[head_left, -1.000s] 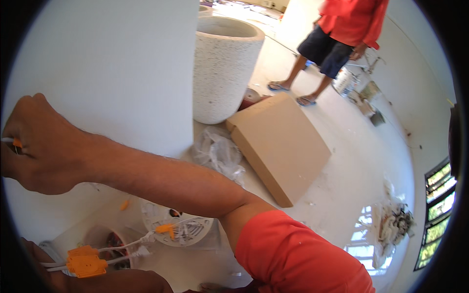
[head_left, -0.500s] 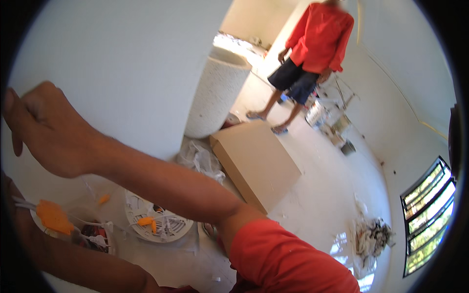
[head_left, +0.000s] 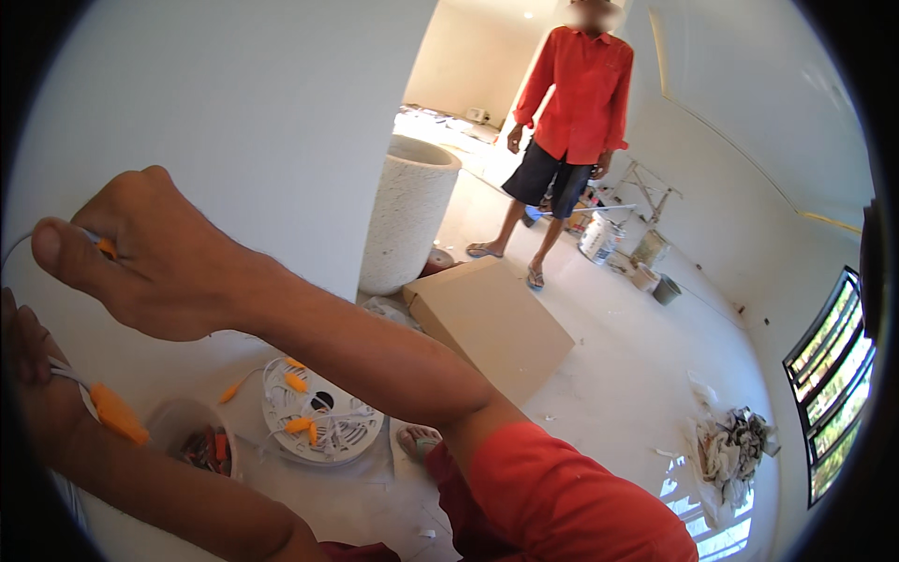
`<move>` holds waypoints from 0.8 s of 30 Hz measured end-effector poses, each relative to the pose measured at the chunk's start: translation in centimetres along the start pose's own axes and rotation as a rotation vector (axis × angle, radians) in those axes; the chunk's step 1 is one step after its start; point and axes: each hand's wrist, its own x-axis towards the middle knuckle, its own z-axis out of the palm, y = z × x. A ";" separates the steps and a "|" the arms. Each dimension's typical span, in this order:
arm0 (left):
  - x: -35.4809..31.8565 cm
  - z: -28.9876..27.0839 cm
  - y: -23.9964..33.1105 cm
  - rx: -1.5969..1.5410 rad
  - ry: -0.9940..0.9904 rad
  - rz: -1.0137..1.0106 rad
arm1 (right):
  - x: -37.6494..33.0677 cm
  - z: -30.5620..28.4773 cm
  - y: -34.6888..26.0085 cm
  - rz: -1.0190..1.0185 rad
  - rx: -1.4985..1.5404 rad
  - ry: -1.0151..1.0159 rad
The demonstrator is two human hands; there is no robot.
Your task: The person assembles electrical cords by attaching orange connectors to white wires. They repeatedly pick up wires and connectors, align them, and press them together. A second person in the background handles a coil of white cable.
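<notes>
My right hand [head_left: 159,253] is raised in front of the pale wall, its fingers closed. A small orange piece [head_left: 106,248] shows between thumb and fingers, and a thin white cable runs from it toward the left rim. Below, my left hand [head_left: 26,342] is partly cut off by the dark rim, its fingers curled at a white cable [head_left: 66,371]. A larger orange piece [head_left: 119,413] hangs from that cable beside my left forearm. On the floor under my right arm lies a white reel [head_left: 351,433] with white cables and several orange pieces.
A clear tub [head_left: 192,412] with red-handled tools stands beside the reel. Beyond are a cardboard box [head_left: 496,323], a tall rough white planter [head_left: 405,215] and a standing person [head_left: 581,103] in red. Crumpled waste [head_left: 726,459] lies at right, near a barred window [head_left: 829,384].
The view has shifted, so the standing person appears lower and the tub shows more fully. My right hand has turned, showing the orange piece in it. The left fingers have come into view.
</notes>
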 end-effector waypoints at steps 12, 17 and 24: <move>-2.4 8.5 -5.1 -0.200 -0.117 -0.144 | -4.3 -6.0 -1.7 0.113 -0.199 0.154; -5.0 11.8 -2.5 -0.097 0.035 -0.116 | -6.7 -6.7 -1.8 0.116 -0.067 0.262; -6.3 14.0 -3.4 0.063 0.157 -0.037 | -7.7 -8.5 0.9 -0.019 0.088 0.333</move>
